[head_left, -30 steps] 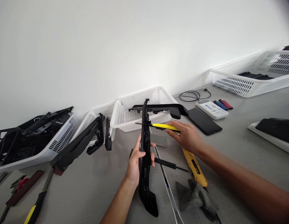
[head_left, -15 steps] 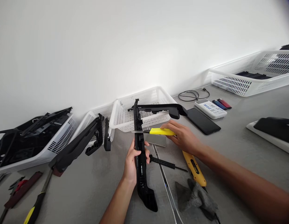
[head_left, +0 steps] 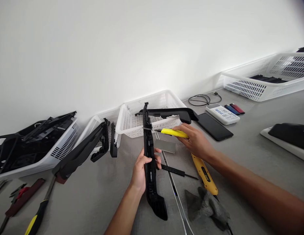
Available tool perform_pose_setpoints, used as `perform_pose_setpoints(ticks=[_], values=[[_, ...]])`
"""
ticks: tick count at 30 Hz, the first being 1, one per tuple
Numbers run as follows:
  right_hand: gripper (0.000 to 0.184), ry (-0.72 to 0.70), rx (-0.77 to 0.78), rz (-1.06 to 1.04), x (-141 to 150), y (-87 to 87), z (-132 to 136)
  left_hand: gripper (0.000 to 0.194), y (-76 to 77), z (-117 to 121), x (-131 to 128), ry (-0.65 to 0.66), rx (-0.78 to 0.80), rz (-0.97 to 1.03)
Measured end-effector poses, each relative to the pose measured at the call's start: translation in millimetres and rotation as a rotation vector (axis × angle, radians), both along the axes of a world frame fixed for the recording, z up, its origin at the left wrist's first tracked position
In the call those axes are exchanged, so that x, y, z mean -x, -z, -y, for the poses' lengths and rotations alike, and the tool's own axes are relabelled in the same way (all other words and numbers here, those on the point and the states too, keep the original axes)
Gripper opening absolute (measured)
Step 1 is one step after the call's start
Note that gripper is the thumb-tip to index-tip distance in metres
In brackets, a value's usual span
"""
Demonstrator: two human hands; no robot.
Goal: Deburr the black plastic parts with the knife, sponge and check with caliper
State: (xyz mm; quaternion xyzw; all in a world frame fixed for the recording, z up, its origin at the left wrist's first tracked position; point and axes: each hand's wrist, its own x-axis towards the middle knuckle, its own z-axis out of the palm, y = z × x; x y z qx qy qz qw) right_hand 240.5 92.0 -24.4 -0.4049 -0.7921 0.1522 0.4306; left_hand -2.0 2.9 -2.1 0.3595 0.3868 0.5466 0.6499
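Black plastic trim piece (head_left: 149, 178) in your left hand (head_left: 139, 171), yellow utility knife (head_left: 175, 132) in your right hand (head_left: 194, 139)

Nearest you, a yellow-and-black handle (head_left: 36, 218) lies at the left edge of the grey table (head_left: 93, 202), and a crumpled grey cloth (head_left: 206, 205) lies right of centre. A narrow metal strip (head_left: 175, 189) runs away from you between the cloth and the trim piece. The yellow hand tool (head_left: 204, 173) rests just beyond the cloth, and a maroon-bodied tool (head_left: 26, 197) lies far to the left.

Your left fingers and thumb are closed around the middle of the trim piece, which you hold above the table, its broad dark end towards you. Beside those fingers is a thin-shafted black tool (head_left: 175, 170). Your right fingers clasp the knife's handle; its blade crosses the upper part of the trim piece, though whether the edge touches is too small to tell.

A flat grey slab (head_left: 165, 146) lies below the knife. Beyond it, a second long black trim part (head_left: 168, 113) lies across the middle white basket (head_left: 132, 129). To its right sit a black phone (head_left: 215, 126), a white device with blue print (head_left: 223, 114), a blue lighter (head_left: 231, 109), a red lighter (head_left: 237, 108) and a coiled black cable (head_left: 199, 100). Black parts fill the left white basket (head_left: 66, 147); others lie in the far right white basket (head_left: 257, 89), by the white wall (head_left: 142, 49).
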Motion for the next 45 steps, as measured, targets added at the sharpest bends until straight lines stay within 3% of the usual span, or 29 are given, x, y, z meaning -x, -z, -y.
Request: perform_pose_setpoints(ticks=[7, 13, 18, 22, 27, 33, 38, 43, 45], values=[[0.031, 0.031, -0.003, -0.001, -3.1, 4.7, -3.2, 0.020, 15.1, -0.8, -0.6, 0.096, 0.051, -0.008], [0.039, -0.104, 0.036, -0.006, -3.8, 0.6, -3.8, 0.042, 14.0, -6.1, 4.7, 0.079, 0.040, 0.021], [0.035, -0.003, 0.062, -0.074, -0.4, -1.5, -1.2, 0.055, 9.7, -6.3, 6.3, 0.096, 0.052, 0.054], [0.032, -0.128, 0.107, -0.042, -1.5, -2.9, -0.8, 0.069, 9.1, -4.9, 5.1, 0.081, 0.051, 0.067], [0.034, -0.009, 0.084, -0.082, -2.2, -3.9, -0.7, 0.076, 8.1, -4.1, 4.8, 0.075, 0.051, 0.060], [0.036, -0.185, 0.140, -0.034, -1.1, -8.4, 2.3, 0.073, 8.9, -4.0, 5.3, 0.073, 0.047, 0.052], [0.034, -0.010, 0.107, -0.094, -1.7, -6.7, 1.5, 0.078, 8.2, -3.5, 5.1, 0.070, 0.051, 0.054], [0.037, -0.207, 0.140, -0.028, -1.5, -10.7, 4.8, 0.079, 7.4, -3.9, 4.4, 0.069, 0.054, 0.051], [0.037, -0.208, 0.126, -0.039, -1.2, -13.0, 6.7, 0.078, 6.9, -4.0, 4.3, 0.066, 0.054, 0.051]])
